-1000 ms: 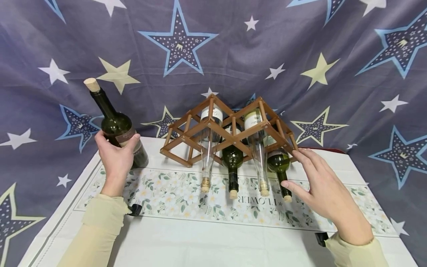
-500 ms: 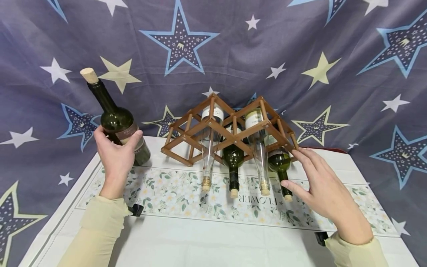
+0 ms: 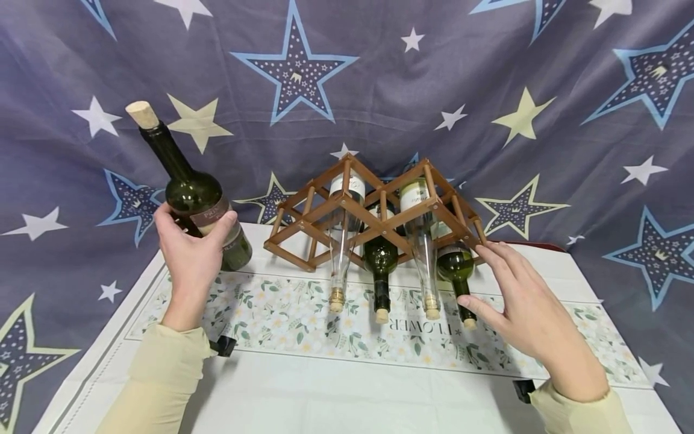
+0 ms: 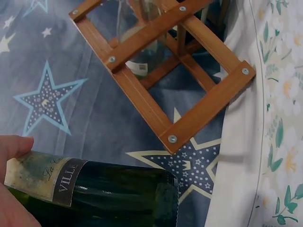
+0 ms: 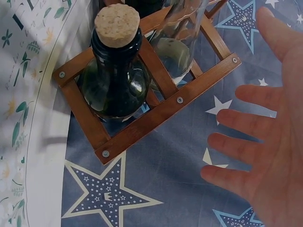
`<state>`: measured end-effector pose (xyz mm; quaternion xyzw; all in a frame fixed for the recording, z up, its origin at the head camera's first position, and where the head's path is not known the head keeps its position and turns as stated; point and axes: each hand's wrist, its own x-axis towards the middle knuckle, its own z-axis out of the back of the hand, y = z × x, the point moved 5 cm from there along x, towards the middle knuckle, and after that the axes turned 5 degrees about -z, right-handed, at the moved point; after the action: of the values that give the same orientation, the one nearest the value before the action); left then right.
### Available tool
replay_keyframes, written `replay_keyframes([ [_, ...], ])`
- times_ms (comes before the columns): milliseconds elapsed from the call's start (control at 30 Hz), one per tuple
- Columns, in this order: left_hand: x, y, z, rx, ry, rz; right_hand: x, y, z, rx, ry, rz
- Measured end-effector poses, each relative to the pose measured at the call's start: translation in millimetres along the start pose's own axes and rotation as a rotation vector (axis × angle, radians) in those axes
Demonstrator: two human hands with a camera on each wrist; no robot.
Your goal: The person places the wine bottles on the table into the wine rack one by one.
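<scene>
My left hand (image 3: 192, 265) grips a dark green wine bottle (image 3: 192, 193) round its labelled body, left of the wooden wine rack (image 3: 309, 231). The bottle tilts, its cork up toward the left and its base toward the rack. In the left wrist view the bottle's base (image 4: 163, 198) points at the rack's end, a gap between them. My right hand (image 3: 526, 307) has its fingers extended at the rack's right end, fingertips right at the frame. Its thumb overlaps the neck of a green bottle (image 3: 455, 265) in the rack's rightmost occupied space.
Also in the rack lie two clear bottles (image 3: 340, 259) and a dark green bottle (image 3: 381, 256), corks toward me. A floral runner (image 3: 303, 331) crosses the white table (image 3: 347, 392) beneath the necks. Behind hangs a star-patterned cloth (image 3: 379, 108).
The bottle in my left hand has tilted further, its cork shifting up and left while its base moved slightly right. My right hand and the rack hold about the same place.
</scene>
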<state>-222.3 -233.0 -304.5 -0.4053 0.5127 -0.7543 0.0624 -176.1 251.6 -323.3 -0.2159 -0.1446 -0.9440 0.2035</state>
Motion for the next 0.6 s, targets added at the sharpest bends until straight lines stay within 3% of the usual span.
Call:
replay_keyframes([
  [400, -3.0, -10.6, 1.1, -0.008, 0.008, -0.004, 1, 3, 2, 0.006, -0.022, 0.026],
  [600, 0.1, 3.5, 1.0, -0.002, 0.028, -0.009, 1, 5, 1, 0.001, -0.005, 0.021],
])
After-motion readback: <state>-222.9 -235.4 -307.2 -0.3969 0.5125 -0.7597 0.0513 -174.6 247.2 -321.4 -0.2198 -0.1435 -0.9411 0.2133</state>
